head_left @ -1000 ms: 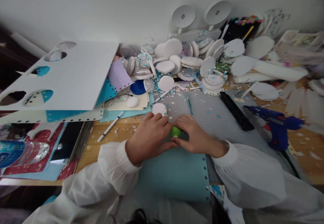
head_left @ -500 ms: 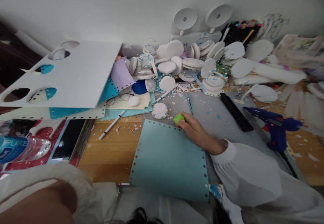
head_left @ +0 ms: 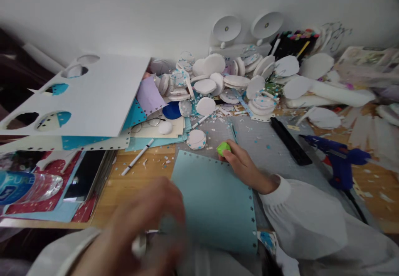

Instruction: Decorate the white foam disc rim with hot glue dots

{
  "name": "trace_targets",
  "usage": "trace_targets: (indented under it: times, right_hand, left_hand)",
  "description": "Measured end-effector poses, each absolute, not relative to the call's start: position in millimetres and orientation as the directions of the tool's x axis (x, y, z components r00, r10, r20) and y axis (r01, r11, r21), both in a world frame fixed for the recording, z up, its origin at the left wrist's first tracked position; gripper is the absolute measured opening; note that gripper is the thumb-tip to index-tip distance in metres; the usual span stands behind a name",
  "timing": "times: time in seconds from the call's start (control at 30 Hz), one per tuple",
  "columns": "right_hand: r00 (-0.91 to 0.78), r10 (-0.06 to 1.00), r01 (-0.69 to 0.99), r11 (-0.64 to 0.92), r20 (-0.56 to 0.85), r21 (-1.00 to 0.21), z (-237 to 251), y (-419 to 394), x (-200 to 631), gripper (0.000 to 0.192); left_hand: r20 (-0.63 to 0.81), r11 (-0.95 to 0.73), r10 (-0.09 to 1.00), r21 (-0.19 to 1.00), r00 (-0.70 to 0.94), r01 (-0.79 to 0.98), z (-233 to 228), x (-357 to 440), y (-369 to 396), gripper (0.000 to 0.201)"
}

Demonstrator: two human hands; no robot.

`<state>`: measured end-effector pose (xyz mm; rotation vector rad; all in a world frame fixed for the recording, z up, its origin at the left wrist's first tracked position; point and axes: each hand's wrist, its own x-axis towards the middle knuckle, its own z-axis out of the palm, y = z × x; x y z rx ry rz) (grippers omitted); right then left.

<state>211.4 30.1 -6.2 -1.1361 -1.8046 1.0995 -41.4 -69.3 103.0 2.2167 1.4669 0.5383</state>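
My right hand [head_left: 241, 163] is closed around a small bright green craft punch [head_left: 223, 148] at the top edge of a light blue paper sheet [head_left: 215, 201]. Small flower-shaped holes run along the sheet's top and right edges. Its near end reaches over the table's front edge. My left hand [head_left: 149, 222], smeared by motion, hangs over the sheet's left side with its fingers bent. Whether it holds anything does not show. Just beyond the sheet lies a white disc [head_left: 196, 139] with speckled edges.
White foam discs [head_left: 204, 87] pile up along the wall. A white board with round cut-outs [head_left: 102, 97] lies at left, above a water bottle [head_left: 28, 186]. A blue glue gun [head_left: 338, 155] and a black bar [head_left: 289, 141] lie at right. A marker [head_left: 137, 156] rests on the wood.
My left hand has come up from the lower left over the sheet's left side. My right hand, still on the green punch, has barely moved. The view has shifted slightly.
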Motion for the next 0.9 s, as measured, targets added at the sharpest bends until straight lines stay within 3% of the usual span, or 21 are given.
trace_targets:
  times: [0.07, 0.13, 0.2, 0.27, 0.37, 0.53, 0.6, 0.67, 0.77, 0.9]
  right_hand:
    - [-0.343, 0.926, 0.310, 0.267, 0.155, -0.912, -7.2, 28.5, 211.8, 0.032]
    - [-0.336, 0.926, 0.301, 0.276, 0.169, -0.913, -7.5, 26.8, 211.3, 0.033]
    - [-0.326, 0.932, 0.268, 0.252, 0.159, -0.930, -6.9, 25.4, 210.4, 0.033]
    - [-0.327, 0.935, 0.227, 0.222, 0.140, -0.948, -5.2, 24.7, 209.9, 0.033]
    - [-0.300, 0.944, 0.186, 0.200, 0.139, -0.962, -2.0, 27.5, 212.5, 0.035]
    - [-0.099, 0.981, 0.085, 0.178, 0.169, -0.980, -3.3, 44.0, 226.9, 0.034]
    - [-0.041, 0.988, 0.024, 0.150, 0.149, -0.988, -5.3, 50.4, 232.6, 0.032]
    - [-0.018, 0.993, -0.029, 0.116, 0.116, -0.993, -5.2, 53.7, 237.4, 0.029]
    - [-0.022, 0.997, -0.076, 0.076, 0.077, -0.994, 1.4, 52.2, 243.6, 0.030]
    - [-0.125, 0.987, -0.080, 0.094, 0.103, -0.992, 18.8, 42.5, 249.8, 0.032]
  left_hand:
    - [0.131, -0.168, 0.985, 0.611, 0.111, 0.773, 91.2, -42.4, -65.7, 0.021]
    - [0.097, -0.055, 0.995, 0.661, -0.012, 0.749, 69.5, -42.6, -70.6, 0.018]
    - [-0.016, 0.013, 1.000, 0.682, -0.003, 0.731, 47.4, -41.5, -80.9, 0.020]
    - [-0.030, 0.003, 0.999, 0.688, 0.024, 0.726, 33.4, -39.3, -91.8, 0.017]
    - [0.038, -0.008, 0.999, 0.702, -0.026, 0.712, 32.0, -39.4, -101.5, 0.017]
    - [0.186, -0.013, 0.972, 0.650, -0.143, 0.760, 60.1, -66.7, -99.0, 0.014]
    - [0.233, -0.049, 0.967, 0.567, -0.103, 0.822, 75.3, -81.4, -93.5, 0.016]
    - [0.223, -0.161, 0.973, 0.500, 0.053, 0.851, 88.5, -91.2, -84.4, 0.018]
    - [0.035, -0.351, 0.925, 0.468, 0.380, 0.811, 96.8, -90.4, -62.6, 0.019]
    - [-0.065, -0.516, 0.802, 0.426, 0.594, 0.743, 84.6, -65.9, -26.0, 0.023]
